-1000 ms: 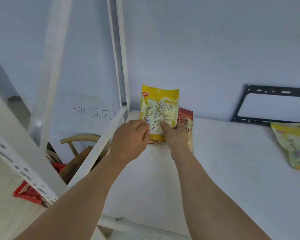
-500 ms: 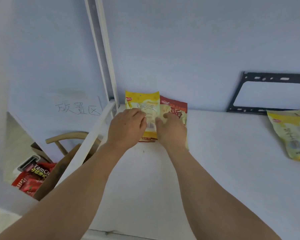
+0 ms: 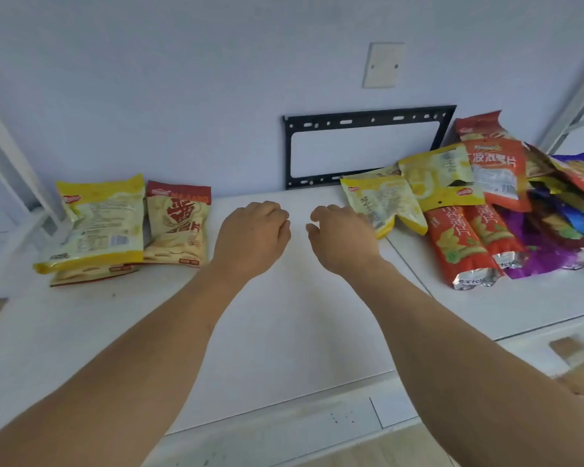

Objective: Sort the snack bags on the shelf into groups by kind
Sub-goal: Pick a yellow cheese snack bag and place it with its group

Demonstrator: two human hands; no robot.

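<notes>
On the white shelf (image 3: 284, 315) a yellow snack bag (image 3: 98, 224) lies at the left on top of another bag, beside a red-topped cream bag (image 3: 177, 227). At the right is a mixed pile: yellow bags (image 3: 383, 203), orange-red bags (image 3: 459, 247) and purple and blue bags (image 3: 553, 230). My left hand (image 3: 252, 235) hovers over the bare middle of the shelf, fingers loosely curled, holding nothing. My right hand (image 3: 341, 237) is beside it, also empty, its fingers close to the nearest yellow bag of the pile.
A black metal wall bracket (image 3: 368, 146) stands against the wall behind the shelf. A white blank plate (image 3: 384, 65) sits on the wall above it. White shelf uprights rise at the far left (image 3: 11, 163) and far right (image 3: 573, 96).
Both hands let go of the yellow bag at the left and moved right to the middle of the shelf. The view swung right, bringing the mixed pile into sight.
</notes>
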